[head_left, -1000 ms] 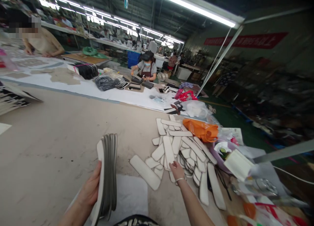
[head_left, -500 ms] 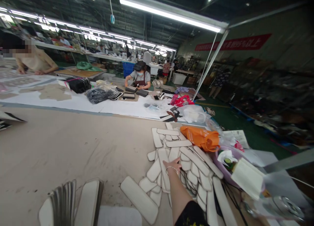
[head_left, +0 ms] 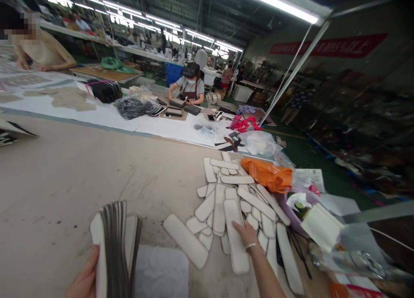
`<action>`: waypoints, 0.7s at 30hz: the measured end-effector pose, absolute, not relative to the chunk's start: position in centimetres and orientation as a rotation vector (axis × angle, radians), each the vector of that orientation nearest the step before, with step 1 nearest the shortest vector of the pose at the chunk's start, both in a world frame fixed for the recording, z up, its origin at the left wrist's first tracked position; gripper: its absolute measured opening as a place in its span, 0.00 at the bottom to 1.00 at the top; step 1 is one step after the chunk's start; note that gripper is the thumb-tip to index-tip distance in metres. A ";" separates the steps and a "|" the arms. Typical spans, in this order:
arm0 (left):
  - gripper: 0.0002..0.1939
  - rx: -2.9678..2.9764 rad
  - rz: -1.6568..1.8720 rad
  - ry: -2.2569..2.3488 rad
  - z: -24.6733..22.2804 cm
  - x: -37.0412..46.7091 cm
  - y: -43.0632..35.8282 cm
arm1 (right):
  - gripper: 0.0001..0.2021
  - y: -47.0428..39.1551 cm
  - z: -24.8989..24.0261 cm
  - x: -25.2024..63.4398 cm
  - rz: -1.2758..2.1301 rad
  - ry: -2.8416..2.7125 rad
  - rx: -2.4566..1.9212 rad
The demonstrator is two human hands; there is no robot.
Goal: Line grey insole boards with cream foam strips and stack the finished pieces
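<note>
At the bottom left, my left hand (head_left: 84, 275) is closed around a stack of long padded pieces (head_left: 113, 246), white-faced with dark edges and standing on their sides. A second short stack (head_left: 133, 235) leans just to its right. My right hand (head_left: 246, 235) grips one white rounded-end strip (head_left: 235, 233) by its right edge, thumb on top, above a loose pile of similar strips (head_left: 220, 207). The fingers under the strip are hidden. One separate strip (head_left: 186, 240) lies slanted between the stacks and the pile.
An orange bag (head_left: 268, 175) and a purple basin (head_left: 287, 207) holding papers border the pile on the right. A clear bottle (head_left: 352, 261) lies near the basin. Across the white table (head_left: 145, 127), a co-worker (head_left: 189, 89) handles dark flat pieces. A metal post (head_left: 294, 73) rises at the table's corner.
My left hand has come into view and closed on the standing stack, now more upright. My right hand has picked up a strip from the pile and drawn it closer. The view has shifted slightly.
</note>
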State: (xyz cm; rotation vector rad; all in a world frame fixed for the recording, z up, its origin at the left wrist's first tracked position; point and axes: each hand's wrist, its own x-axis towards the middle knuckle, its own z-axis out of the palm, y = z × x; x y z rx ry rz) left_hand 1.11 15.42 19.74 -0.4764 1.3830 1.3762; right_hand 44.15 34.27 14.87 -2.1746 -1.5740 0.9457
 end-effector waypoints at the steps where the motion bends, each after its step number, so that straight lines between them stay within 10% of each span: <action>1: 0.16 -0.451 1.378 1.345 19.7 1.1 15.6 | 0.16 32.1 14.9 44.9 0.954 -1.651 -2.178; 14: 0.20 -0.142 1.284 1.241 19.8 3.1 15.3 | 0.29 20.4 11.1 44.0 0.527 -2.145 -2.460; 21: 0.22 -0.002 1.245 1.301 20.4 4.7 16.3 | 0.19 22.8 11.9 43.7 0.676 -2.038 -2.068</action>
